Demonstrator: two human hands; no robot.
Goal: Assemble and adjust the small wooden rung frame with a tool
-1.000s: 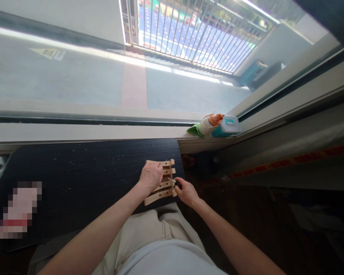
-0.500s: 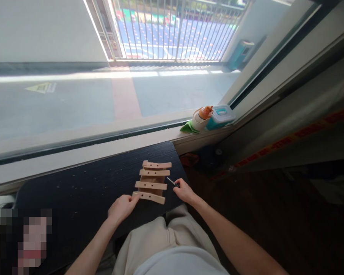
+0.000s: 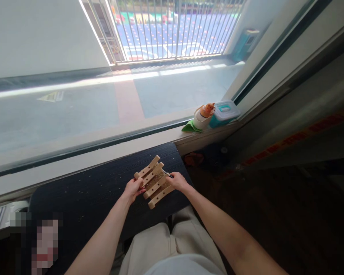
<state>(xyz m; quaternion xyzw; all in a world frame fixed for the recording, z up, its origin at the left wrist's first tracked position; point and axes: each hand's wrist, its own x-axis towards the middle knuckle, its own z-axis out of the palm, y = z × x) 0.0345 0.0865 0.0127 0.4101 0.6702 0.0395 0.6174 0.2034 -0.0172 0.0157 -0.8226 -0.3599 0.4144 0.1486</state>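
A small pale wooden slatted piece (image 3: 156,182) is over the front right part of the black table, set at a slant. Its several curved slats have dark holes and cross a brown panel. My left hand (image 3: 134,188) is closed on its left side, between the slats' ends. My right hand (image 3: 177,181) is closed around a thin silver tool (image 3: 166,173) with a dark handle, whose tip lies over the upper right part of the wooden piece. The fingers hide most of the tool, so its kind is unclear.
Light specks dot the black table (image 3: 103,183). On the windowsill (image 3: 103,151) stand a white bottle with an orange top (image 3: 203,115) and a teal box with a clear lid (image 3: 223,113). A pale striped object (image 3: 0,219) is at far left, beside a blurred patch.
The wooden piece has turned, its right ends now pointing up. My left hand has moved up along its left side. The tool in my right hand has come over the piece.
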